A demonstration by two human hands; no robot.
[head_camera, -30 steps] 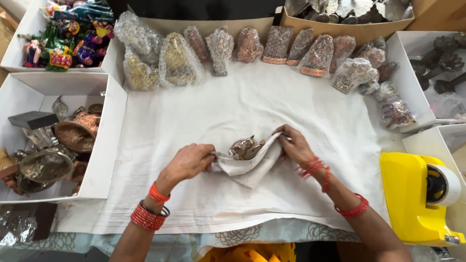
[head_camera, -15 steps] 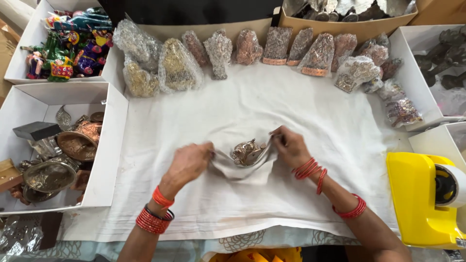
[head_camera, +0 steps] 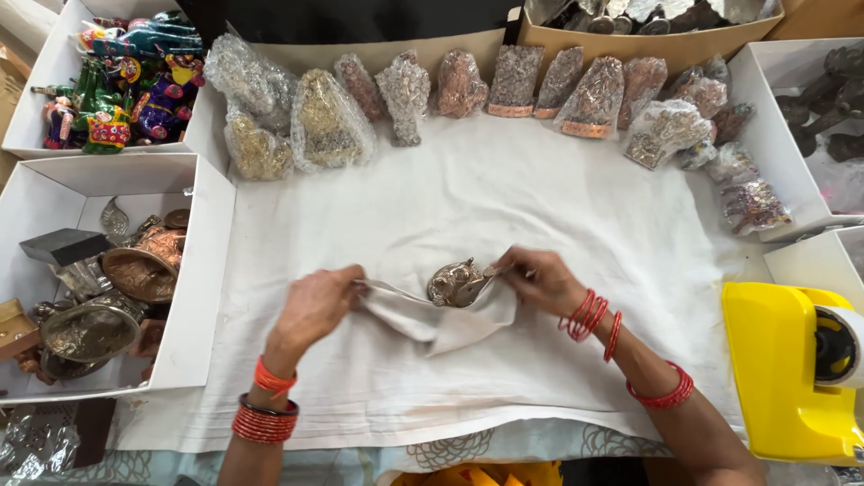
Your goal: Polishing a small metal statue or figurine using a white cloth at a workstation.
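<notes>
A small dull-metal figurine [head_camera: 456, 283] lies on a clear plastic bag [head_camera: 432, 319] in the middle of a white cloth [head_camera: 468, 198]. My left hand [head_camera: 315, 306] pinches the bag's left edge. My right hand [head_camera: 540, 279] grips the bag's right edge, its fingertips close to the figurine. The bag is spread flat under the figurine. Both wrists carry red bangles.
Several plastic-wrapped metal figurines [head_camera: 405, 94] line the cloth's far edge and right side. A white box [head_camera: 202, 270] of metal bells and bowls stands at left, a box of painted toys [head_camera: 126, 81] at far left. A yellow tape dispenser [head_camera: 792, 369] sits at right.
The bag was bunched up around the figurine; my hands have pulled apart and it now lies spread flat with the figurine uncovered on top.
</notes>
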